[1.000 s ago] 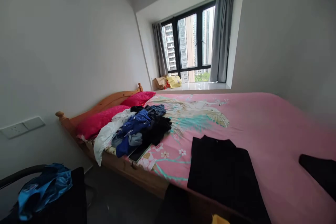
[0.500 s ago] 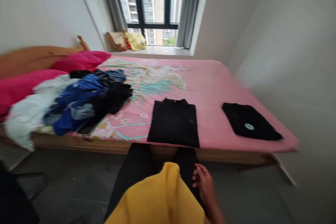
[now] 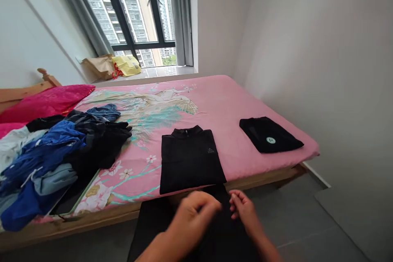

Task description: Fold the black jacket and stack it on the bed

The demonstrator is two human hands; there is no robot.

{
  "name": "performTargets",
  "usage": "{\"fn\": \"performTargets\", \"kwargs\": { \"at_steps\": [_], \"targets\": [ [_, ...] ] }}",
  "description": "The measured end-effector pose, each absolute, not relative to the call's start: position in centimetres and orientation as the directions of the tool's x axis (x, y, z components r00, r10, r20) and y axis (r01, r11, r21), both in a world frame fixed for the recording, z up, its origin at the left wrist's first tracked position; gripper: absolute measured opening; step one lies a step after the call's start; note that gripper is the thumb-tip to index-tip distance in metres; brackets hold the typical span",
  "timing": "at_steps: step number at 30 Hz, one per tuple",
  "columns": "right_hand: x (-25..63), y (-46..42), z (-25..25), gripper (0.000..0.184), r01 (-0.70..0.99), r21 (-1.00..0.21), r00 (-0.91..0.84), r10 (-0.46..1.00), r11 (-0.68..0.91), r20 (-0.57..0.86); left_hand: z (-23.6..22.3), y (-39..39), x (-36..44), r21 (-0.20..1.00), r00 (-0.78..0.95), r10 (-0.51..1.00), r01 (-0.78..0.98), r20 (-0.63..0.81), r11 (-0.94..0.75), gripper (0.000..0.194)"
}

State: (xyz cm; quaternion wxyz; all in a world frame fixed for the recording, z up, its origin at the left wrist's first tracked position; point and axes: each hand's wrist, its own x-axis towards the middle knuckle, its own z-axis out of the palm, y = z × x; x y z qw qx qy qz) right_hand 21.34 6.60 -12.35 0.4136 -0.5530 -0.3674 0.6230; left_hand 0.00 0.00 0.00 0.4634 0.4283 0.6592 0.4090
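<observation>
From the head view, the left hand [image 3: 192, 215] is motion-blurred, so I cannot tell its grip. The right hand [image 3: 244, 211] has curled fingers pinching dark cloth [image 3: 172, 229] hanging off the bed edge [image 3: 101, 219]. The folded black shirt [image 3: 190, 159] lies just beyond; the cloth's lower part is cut off.

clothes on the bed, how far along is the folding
Done: two folded black tops, one near the bed edge and one by the foot corner. In hand: both hands, left and right, meet over dark fabric below the edge; grip unclear. Left: the unfolded pile.
</observation>
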Motion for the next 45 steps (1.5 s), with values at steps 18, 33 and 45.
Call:
{"fn": "performTargets", "kwargs": {
  "at_steps": [18, 33, 45],
  "targets": [
    [14.2, 25.7, -9.9, 0.022, 0.23, -0.938, -0.098, 0.952, -0.261, -0.289, -6.0, 12.0, -14.8, 0.908, -0.467, 0.809, 0.028, -0.357, 0.417, 0.031],
    [11.6, 29.7, -9.7, 0.021, 0.343, -0.921, -0.014, 0.98, -0.183, -0.2, -8.6, 16.7, -16.6, 0.803, -0.682, 0.723, 0.366, -0.111, 0.47, 0.024],
    [10.2, 33.5, -10.4, 0.03, 0.452, -0.886, -0.031, 0.99, -0.105, -0.134, -7.2, 18.3, -13.9, 0.433, -0.271, 0.952, 0.882, 0.141, 0.187, 0.052]
  ]
}}
